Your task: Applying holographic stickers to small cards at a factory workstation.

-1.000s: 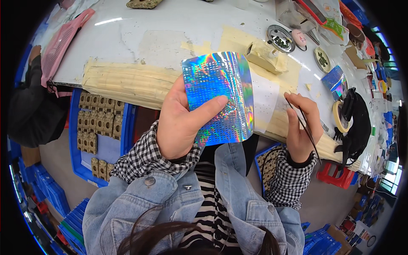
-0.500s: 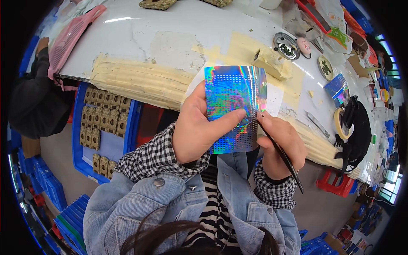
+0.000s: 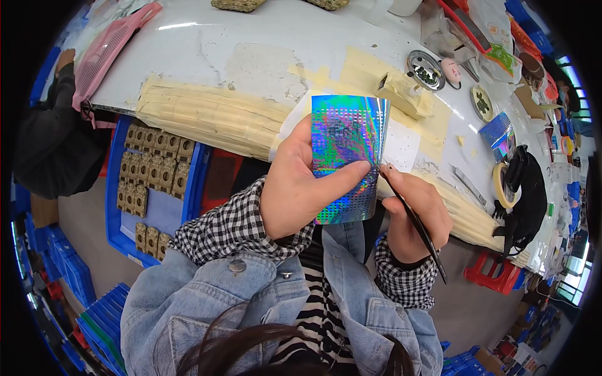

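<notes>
My left hand (image 3: 295, 178) grips a shiny holographic sticker sheet (image 3: 348, 125), its thumb pressed flat across the front and the other fingers hidden behind. Rows of small marks run over the sheet, which shimmers blue, green and purple. Close to the sheet's right edge, my right hand (image 3: 417, 210) is closed around slim black tweezers (image 3: 415, 219). Their tips meet the edge near my left thumb; whether they pinch a sticker is too small to tell. Beneath the hands, white paper (image 3: 401, 145) lies at the taped table edge.
A blue tray (image 3: 116, 213) with rows of camouflage-patterned parts (image 3: 153, 169) stands at the left. On the table are a taped block (image 3: 404, 94), a round metal dish (image 3: 426, 70), a craft knife (image 3: 469, 185), a tape roll (image 3: 501, 185) and a black bag (image 3: 525, 200). Another person's sleeve (image 3: 59, 103) shows far left.
The sheet has turned a little and shifted slightly right, so its curled right side shows less and its colours differ. Both hands keep their grips.
</notes>
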